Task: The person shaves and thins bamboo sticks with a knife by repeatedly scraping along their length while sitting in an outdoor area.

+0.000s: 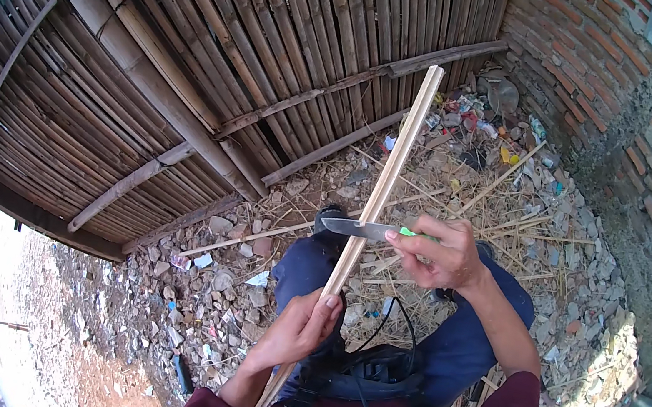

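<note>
My left hand (299, 330) grips a long pale bamboo strip (388, 171) near its lower part. The strip slants up and away toward the bamboo wall. My right hand (443, 253) holds a knife (356, 227) by its green handle. The steel blade points left and lies across the strip, touching its edge just above my left hand. My knees in blue trousers (308, 264) sit under both hands.
A woven bamboo wall (196, 58) fills the upper left. A brick wall (613, 86) rises on the right. Rubble, stones, litter and thin bamboo slivers (507, 176) cover the ground. A black cable and bag straps hang at my chest.
</note>
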### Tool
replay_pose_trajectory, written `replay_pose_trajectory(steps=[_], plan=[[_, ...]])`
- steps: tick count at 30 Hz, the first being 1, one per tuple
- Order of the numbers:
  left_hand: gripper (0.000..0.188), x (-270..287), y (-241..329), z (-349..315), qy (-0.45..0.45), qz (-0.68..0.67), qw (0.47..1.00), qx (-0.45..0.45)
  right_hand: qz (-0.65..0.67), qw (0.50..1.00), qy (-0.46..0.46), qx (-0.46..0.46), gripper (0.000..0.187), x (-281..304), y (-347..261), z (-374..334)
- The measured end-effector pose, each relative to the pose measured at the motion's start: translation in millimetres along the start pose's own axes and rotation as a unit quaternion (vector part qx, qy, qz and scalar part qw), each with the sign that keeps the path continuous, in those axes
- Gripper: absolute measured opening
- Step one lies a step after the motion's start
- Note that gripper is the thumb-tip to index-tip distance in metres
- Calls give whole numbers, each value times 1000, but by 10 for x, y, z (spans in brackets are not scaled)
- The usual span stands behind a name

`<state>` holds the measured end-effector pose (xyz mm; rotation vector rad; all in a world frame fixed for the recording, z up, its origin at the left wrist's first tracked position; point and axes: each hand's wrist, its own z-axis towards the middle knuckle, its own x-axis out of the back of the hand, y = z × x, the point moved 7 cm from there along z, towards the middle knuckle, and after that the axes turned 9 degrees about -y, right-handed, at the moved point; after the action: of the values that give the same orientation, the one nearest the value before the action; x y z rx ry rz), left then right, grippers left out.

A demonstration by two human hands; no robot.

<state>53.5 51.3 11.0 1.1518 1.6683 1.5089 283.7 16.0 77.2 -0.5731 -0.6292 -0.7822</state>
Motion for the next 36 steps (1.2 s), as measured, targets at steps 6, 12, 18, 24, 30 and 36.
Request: replay_pose_trajectory(steps=[6,12,18,24,30,36], plan=[[36,-34,-157,-315,-10,-57,997,43,-63,944,147,-288,16,864,1123,-320],[37,87,-155,-230,13,-38,999,20,42,979,122,-159,16,436,543,-139],[36,44,-27,-160,-2,-12,1000,12,92,993,36,-66,29,18,180,-37],[38,-17,9,-140,1,28,1000,4,107,992,31,-60,30,27,175,-37],[38,-53,-17,-182,-5,1,1000,12,77,995,29,-57,31,56,249,-80],[38,-22,-80,-203,3,1,1000,16,46,998,25,-38,30,123,258,-18]])
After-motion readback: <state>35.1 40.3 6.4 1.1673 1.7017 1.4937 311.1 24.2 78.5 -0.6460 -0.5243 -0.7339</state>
